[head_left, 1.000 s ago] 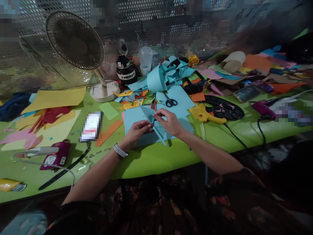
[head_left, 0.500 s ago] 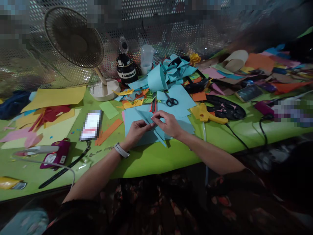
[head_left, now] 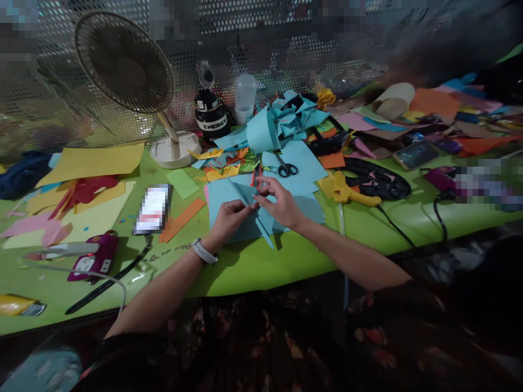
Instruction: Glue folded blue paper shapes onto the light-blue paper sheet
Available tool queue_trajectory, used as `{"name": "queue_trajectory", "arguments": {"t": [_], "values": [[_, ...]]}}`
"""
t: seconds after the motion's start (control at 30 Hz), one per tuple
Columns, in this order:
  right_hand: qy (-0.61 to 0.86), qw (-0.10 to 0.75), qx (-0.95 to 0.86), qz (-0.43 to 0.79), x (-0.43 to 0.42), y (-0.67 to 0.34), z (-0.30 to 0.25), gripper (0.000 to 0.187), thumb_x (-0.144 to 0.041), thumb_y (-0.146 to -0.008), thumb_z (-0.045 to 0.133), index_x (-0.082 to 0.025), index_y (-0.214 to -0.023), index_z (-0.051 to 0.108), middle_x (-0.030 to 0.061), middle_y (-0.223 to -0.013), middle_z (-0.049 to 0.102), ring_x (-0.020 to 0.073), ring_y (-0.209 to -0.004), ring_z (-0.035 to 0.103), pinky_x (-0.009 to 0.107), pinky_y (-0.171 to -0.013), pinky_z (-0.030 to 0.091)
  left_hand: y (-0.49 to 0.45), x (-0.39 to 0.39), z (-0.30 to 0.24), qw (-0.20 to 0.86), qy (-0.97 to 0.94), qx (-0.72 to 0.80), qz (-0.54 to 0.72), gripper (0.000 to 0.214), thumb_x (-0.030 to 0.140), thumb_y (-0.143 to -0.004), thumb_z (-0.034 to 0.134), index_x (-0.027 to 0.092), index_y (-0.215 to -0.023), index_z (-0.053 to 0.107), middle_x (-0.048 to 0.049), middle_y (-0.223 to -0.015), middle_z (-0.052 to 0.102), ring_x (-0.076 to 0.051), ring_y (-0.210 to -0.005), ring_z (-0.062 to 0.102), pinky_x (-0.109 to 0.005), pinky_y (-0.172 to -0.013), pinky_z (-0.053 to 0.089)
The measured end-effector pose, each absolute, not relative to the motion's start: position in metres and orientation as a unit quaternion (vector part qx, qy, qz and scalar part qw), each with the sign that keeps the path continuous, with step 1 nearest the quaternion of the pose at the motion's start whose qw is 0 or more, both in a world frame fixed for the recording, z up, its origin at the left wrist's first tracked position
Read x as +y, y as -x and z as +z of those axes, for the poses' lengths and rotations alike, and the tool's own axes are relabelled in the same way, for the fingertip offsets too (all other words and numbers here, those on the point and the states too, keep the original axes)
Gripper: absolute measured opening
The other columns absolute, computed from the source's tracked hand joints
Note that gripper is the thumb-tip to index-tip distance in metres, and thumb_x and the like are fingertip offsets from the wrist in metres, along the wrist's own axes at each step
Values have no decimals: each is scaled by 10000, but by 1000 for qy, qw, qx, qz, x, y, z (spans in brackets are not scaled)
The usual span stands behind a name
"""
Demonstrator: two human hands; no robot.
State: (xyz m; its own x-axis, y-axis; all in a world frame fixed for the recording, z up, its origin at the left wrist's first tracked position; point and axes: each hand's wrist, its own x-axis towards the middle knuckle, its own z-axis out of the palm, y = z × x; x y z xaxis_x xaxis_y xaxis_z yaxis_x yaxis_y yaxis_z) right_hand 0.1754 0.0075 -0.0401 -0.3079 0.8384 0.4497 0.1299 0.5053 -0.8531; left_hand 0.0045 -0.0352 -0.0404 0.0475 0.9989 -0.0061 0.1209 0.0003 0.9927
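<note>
My left hand (head_left: 231, 219) pinches a folded piece of blue paper (head_left: 246, 197) between thumb and fingers, above a stack of blue sheets (head_left: 216, 213). Beside it, my right hand (head_left: 281, 204) has its index finger raised and apart from the thumb, with fingertips near the left thumb and the folded edge. Whether its thumb touches the paper is hard to make out. A narrow blue strip (head_left: 265, 234) sticks out below the hands. Just behind the fingers lies a red-edged tool (head_left: 256, 171), partly covered. Black-handled scissors (head_left: 287, 170) rest on blue paper farther back.
A yellow glue gun (head_left: 353, 195) lies right of the sheets, near a black oval tray (head_left: 379, 179). At left are a phone (head_left: 152, 209), a purple power block (head_left: 96, 256) and paper scraps. A fan (head_left: 126, 71), a black bottle (head_left: 211, 117) and blue cut-offs stand behind.
My right index finger has lifted away from the thumb, opening a gap. The narrow blue strip below the hands has shifted slightly left and down. My left hand keeps its pinch.
</note>
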Motion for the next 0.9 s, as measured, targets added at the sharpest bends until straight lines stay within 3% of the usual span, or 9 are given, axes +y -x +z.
{"name": "queue_trajectory", "arguments": {"t": [0.13,0.33,0.5,0.73,0.9], "values": [[358,486,-673,427,12,-178,-38,311,-472,-878,597,-200,-1031,603,30,-891,681,159,-839,638,297,-776,501,-4,-35,-41,473,-549,506,468,478,487,-741,770,162,-525,494,55,-498,408,-61,-485,313,-246,-483,209],[355,408,-697,471,11,-179,-31,328,-499,-777,695,-188,-774,592,-4,-762,614,142,-742,562,284,-731,446,-4,-35,-41,502,-523,485,489,439,494,-700,797,154,-558,557,36,-533,487,-76,-518,400,-232,-502,283],[351,413,-684,489,12,-177,-32,361,-506,-729,726,-188,-714,555,-21,-700,554,130,-695,507,286,-709,416,-4,-35,-40,500,-531,487,481,433,491,-702,795,150,-560,569,33,-536,487,-75,-516,394,-235,-492,259],[345,413,-672,509,11,-177,-30,415,-560,-712,728,-184,-659,559,-27,-643,526,114,-635,440,276,-646,380,-2,-35,-42,506,-544,475,471,490,466,-744,774,152,-529,465,65,-506,388,-50,-491,294,-230,-486,192],[338,398,-672,525,13,-179,-32,392,-548,-774,675,-173,-685,607,-10,-658,564,121,-646,471,280,-653,382,0,-34,-42,530,-538,461,467,413,448,-723,795,144,-570,561,44,-545,507,-65,-520,407,-221,-519,289]]}}
